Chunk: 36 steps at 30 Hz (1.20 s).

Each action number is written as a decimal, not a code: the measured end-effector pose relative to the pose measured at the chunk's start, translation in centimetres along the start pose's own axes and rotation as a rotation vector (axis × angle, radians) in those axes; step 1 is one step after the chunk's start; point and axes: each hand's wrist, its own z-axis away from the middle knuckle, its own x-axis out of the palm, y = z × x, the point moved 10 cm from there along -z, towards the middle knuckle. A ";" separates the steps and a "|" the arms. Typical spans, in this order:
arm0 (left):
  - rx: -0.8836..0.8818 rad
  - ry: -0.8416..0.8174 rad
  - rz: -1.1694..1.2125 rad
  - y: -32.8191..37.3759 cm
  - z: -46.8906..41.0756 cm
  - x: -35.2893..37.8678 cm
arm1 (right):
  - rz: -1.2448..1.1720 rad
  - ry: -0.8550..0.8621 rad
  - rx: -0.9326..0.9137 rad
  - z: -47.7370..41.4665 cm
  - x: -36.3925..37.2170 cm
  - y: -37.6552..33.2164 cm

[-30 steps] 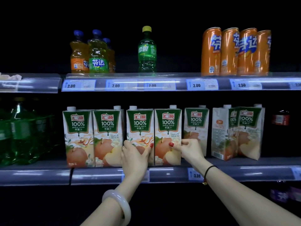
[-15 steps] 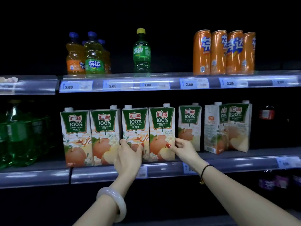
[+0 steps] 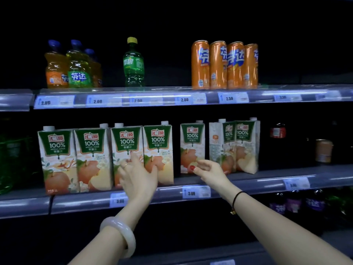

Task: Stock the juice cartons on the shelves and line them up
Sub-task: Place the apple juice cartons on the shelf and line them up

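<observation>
Now that both hands have released them, the shelf (image 3: pixel 267 185) shows the front four cartons (image 3: pixel 93 159) flush at 8 o'clock. Left hand (image 3: pixel 138 178) is spread open against them. Right hand (image 3: pixel 209 170), open and empty, reaches for the set-back fifth carton (image 3: pixel 192 142) at 3 o'clock, likely next to pull forward.

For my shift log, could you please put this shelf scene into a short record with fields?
juice cartons: seven on the middle shelf
front row: four at left, side by side
fifth carton: set back, gap on its left
right pair: turned at an angle
left hand: open, at the third and fourth cartons
right hand: open, beside the fifth carton
</observation>
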 end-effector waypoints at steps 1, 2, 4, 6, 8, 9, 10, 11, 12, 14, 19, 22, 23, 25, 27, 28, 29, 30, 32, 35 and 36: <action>0.028 -0.034 0.028 1.5 0.9 0.7 | -0.001 -0.016 0.011 0.0 -0.8 0.3; 0.048 -0.087 0.073 2.9 1.8 1.8 | 0.007 -0.029 0.016 0.0 -1.5 0.5; 0.084 -0.210 0.170 5.5 3.8 4.3 | 0.032 -0.054 0.012 0.2 -2.9 1.0; 0.110 -0.309 0.240 7.4 5.8 6.4 | 0.070 -0.052 -0.003 0.4 -4.7 1.4; 0.112 -0.390 0.293 8.7 7.5 8.2 | 0.145 -0.047 -0.014 0.7 -6.6 1.9; 0.116 -0.413 0.303 9.2 8.2 8.8 | 0.170 -0.047 -0.014 0.8 -7.4 2.2; 0.123 -0.420 0.300 9.6 8.6 9.2 | 0.177 -0.046 -0.014 0.9 -8.3 2.5; 0.131 -0.416 0.293 10.0 8.9 9.6 | 0.173 -0.040 -0.011 0.8 -9.1 2.9; 0.132 -0.411 0.290 10.4 9.0 9.8 | 0.162 -0.027 -0.011 0.8 -9.8 3.2; 0.128 -0.402 0.296 11.1 8.9 10.3 | 0.144 0.010 -0.010 0.5 -11.3 3.5; 0.075 -0.372 0.345 12.4 6.5 11.8 | 0.127 0.051 -0.028 -1.8 -13.1 3.7; 0.064 -0.355 0.412 12.5 4.8 12.9 | 0.103 0.079 -0.019 -3.7 -13.4 3.8; 0.057 -0.346 0.426 12.4 4.2 13.3 | 0.094 0.083 -0.009 -4.3 -13.3 4.0; 0.020 -0.322 0.430 11.9 2.8 14.1 | 0.133 0.093 0.007 -5.4 -13.1 4.5; -0.030 -0.300 0.457 11.1 1.7 15.0 | 0.230 0.125 0.019 -6.2 -13.2 5.0; -0.046 -0.293 0.481 10.9 1.2 15.5 | 0.281 0.158 0.019 -6.5 -13.3 5.2; -0.056 -0.290 0.508 10.7 0.8 16.0 | 0.326 0.197 0.013 -6.8 -13.6 5.4; -0.066 -0.292 0.535 10.5 0.4 16.5 | 0.363 0.233 0.006 -7.0 -13.9 5.4; -0.094 -0.302 0.563 10.2 -0.2 17.6 | 0.452 0.284 0.010 -7.2 -14.2 5.4; -0.116 -0.285 0.563 10.1 -0.7 18.8 | 0.603 0.337 0.016 -7.3 -14.4 5.1; -0.116 -0.273 0.561 10.1 -0.7 19.0 | 0.605 0.351 0.009 -7.3 -14.4 5.0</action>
